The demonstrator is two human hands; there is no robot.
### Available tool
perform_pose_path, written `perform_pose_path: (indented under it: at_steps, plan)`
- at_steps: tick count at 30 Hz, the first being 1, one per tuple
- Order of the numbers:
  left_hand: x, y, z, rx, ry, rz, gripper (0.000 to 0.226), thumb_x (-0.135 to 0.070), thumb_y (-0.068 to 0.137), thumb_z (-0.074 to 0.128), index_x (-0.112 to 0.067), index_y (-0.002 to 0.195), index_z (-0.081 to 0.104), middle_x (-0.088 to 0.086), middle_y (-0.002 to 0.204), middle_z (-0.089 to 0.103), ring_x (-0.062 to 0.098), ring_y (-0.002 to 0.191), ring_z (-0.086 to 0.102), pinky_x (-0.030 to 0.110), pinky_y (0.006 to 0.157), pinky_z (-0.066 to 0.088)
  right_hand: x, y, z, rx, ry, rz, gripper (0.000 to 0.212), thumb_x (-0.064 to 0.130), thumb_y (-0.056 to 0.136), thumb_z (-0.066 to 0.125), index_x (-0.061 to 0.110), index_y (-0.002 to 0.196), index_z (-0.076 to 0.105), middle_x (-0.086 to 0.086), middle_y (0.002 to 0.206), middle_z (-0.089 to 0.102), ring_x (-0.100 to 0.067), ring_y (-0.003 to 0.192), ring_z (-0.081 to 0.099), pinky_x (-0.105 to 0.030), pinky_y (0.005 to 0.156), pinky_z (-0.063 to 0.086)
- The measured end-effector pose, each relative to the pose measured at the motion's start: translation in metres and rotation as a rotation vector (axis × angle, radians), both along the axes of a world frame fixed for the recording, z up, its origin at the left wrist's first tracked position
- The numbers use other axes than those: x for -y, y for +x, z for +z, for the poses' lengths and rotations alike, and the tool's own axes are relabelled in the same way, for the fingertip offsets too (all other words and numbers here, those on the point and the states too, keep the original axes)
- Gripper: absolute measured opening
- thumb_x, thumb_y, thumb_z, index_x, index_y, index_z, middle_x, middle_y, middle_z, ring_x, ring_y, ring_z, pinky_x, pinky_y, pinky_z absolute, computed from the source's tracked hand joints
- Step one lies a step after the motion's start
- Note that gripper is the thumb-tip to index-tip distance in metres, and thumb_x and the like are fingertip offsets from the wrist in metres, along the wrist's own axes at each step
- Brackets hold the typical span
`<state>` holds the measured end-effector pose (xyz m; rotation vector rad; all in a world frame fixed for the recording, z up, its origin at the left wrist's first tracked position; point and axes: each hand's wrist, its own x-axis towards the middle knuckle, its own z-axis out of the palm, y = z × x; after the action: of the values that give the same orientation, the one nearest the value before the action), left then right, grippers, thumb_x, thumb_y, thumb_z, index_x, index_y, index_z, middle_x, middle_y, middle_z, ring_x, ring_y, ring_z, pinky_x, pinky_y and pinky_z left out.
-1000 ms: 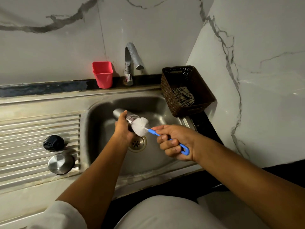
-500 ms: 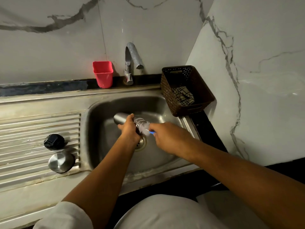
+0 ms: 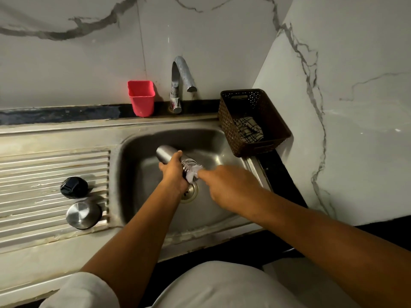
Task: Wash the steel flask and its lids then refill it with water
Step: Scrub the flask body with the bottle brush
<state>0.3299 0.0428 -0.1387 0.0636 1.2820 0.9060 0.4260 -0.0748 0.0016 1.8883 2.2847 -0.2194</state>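
— Holding what, and where?

— Gripping the steel flask (image 3: 165,153) with the left hand (image 3: 175,172), fingers and thumb curling round its middle. Keeping it sideways above the middle of the sink (image 3: 142,174), just over the drain, mouth pointing right, likely for draining into the bowl rather than onto the drainboard (image 3: 44,165).

— Working the open end?

— Pushing white brush bristles (image 3: 193,173) at the flask's mouth with the right hand (image 3: 229,183). Showing only its blurred back and hiding the handle; cannot tell how the fingers are closing.

— Lids?

— Waiting near the drainboard's right edge, beside the bowl: black lid (image 3: 74,187) further back, steel lid (image 3: 84,215) nearer the front edge, just apart. Probably sitting there out of the splashing until needed.

— Tap running?

— Not showing any stream. Tap (image 3: 181,72) standing at the sink's back edge, between the red cup (image 3: 141,97) and the brown basket (image 3: 242,91) at the back right corner.

— Judging progress?

— Seemingly scrubbing the flask's inside; washing the lids and refilling not yet done.
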Motion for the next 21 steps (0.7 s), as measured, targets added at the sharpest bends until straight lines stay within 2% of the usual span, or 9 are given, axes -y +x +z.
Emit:
perform_pose_path:
  at_steps: [2, 4, 6, 9, 11, 13, 16, 19, 21]
  plan:
    - [-0.002, -0.007, -0.006, 0.012, -0.037, 0.041, 0.088, -0.026, 0.094, 0.072, -0.034, 0.162, 0.015, 0.021, 0.132, 0.058, 0.038, 0.097, 0.07, 0.056, 0.084, 0.061, 0.005, 0.002, 0.005, -0.033, -0.022, -0.023, 0.027, 0.018, 0.103, 0.05, 0.028, 0.127, 0.054, 0.002, 0.082, 0.049, -0.024, 0.075, 0.052, -0.03, 0.05, 0.024]
    - [0.002, -0.007, -0.006, 0.021, -0.067, 0.084, 0.092, -0.025, 0.095, 0.071, -0.035, 0.163, 0.01, 0.019, 0.137, 0.056, 0.036, 0.095, 0.069, 0.056, 0.09, 0.059, 0.003, 0.004, 0.004, -0.002, -0.013, -0.043, 0.027, 0.019, 0.103, 0.05, 0.028, 0.128, 0.052, 0.006, 0.076, 0.039, -0.023, 0.071, 0.047, -0.031, 0.051, 0.026]
    - [0.007, 0.001, 0.0, 0.028, -0.052, 0.066, 0.09, -0.025, 0.097, 0.069, -0.034, 0.163, 0.01, 0.017, 0.135, 0.056, 0.033, 0.086, 0.068, 0.051, 0.078, 0.06, -0.003, 0.002, -0.001, 0.007, -0.013, -0.067, 0.035, 0.02, 0.103, 0.049, 0.031, 0.137, 0.048, 0.006, 0.075, 0.039, -0.02, 0.065, 0.044, -0.031, 0.052, 0.03]
    - [0.008, 0.005, -0.001, 0.044, -0.001, -0.011, 0.083, -0.026, 0.095, 0.071, -0.032, 0.16, 0.019, 0.021, 0.136, 0.057, 0.031, 0.083, 0.069, 0.043, 0.059, 0.057, 0.002, -0.007, -0.013, -0.069, -0.048, -0.106, 0.045, 0.02, 0.102, 0.047, 0.033, 0.145, 0.042, 0.002, 0.081, 0.047, -0.023, 0.067, 0.047, -0.031, 0.054, 0.035]
    - [0.002, -0.004, -0.005, 0.02, -0.015, -0.008, 0.086, -0.031, 0.089, 0.077, -0.032, 0.157, 0.024, 0.024, 0.136, 0.055, 0.036, 0.087, 0.072, 0.047, 0.062, 0.061, 0.006, -0.002, -0.005, -0.234, -0.147, -0.2, 0.034, 0.019, 0.102, 0.048, 0.032, 0.134, 0.052, 0.002, 0.082, 0.054, -0.021, 0.069, 0.053, -0.03, 0.054, 0.041]
    - [-0.002, -0.01, -0.007, 0.018, -0.031, 0.028, 0.089, -0.032, 0.088, 0.078, -0.033, 0.158, 0.023, 0.023, 0.138, 0.054, 0.039, 0.095, 0.071, 0.051, 0.071, 0.062, 0.004, 0.009, 0.005, -0.472, -0.233, -0.337, 0.022, 0.017, 0.103, 0.048, 0.026, 0.12, 0.06, 0.006, 0.075, 0.055, -0.013, 0.061, 0.053, -0.024, 0.05, 0.042]
    - [0.003, -0.003, 0.004, 0.058, -0.037, 0.066, 0.085, -0.031, 0.094, 0.072, -0.036, 0.161, 0.018, 0.017, 0.134, 0.057, 0.035, 0.094, 0.07, 0.053, 0.083, 0.06, -0.005, 0.013, -0.003, -0.773, -0.315, -0.642, 0.02, 0.016, 0.104, 0.045, 0.023, 0.115, 0.061, 0.001, 0.066, 0.053, -0.009, 0.04, 0.037, -0.018, 0.037, 0.026]
    - [0.003, 0.004, 0.005, 0.11, -0.002, -0.012, 0.08, -0.037, 0.089, 0.076, -0.027, 0.155, 0.033, 0.016, 0.126, 0.065, 0.029, 0.082, 0.072, 0.045, 0.063, 0.062, -0.01, -0.002, -0.014, -1.052, -0.399, -0.902, 0.024, 0.013, 0.104, 0.041, 0.02, 0.121, 0.058, -0.002, 0.064, 0.049, -0.007, 0.036, 0.032, -0.014, 0.038, 0.023]
    - [-0.008, 0.0, -0.008, 0.07, 0.01, -0.087, 0.094, -0.044, 0.07, 0.086, -0.021, 0.151, 0.045, 0.016, 0.131, 0.067, 0.031, 0.091, 0.075, 0.047, 0.066, 0.061, -0.008, -0.001, -0.006, -1.318, -0.478, -1.02, 0.025, 0.009, 0.106, 0.038, 0.016, 0.123, 0.056, -0.001, 0.062, 0.046, -0.004, 0.034, 0.03, -0.013, 0.033, 0.021]
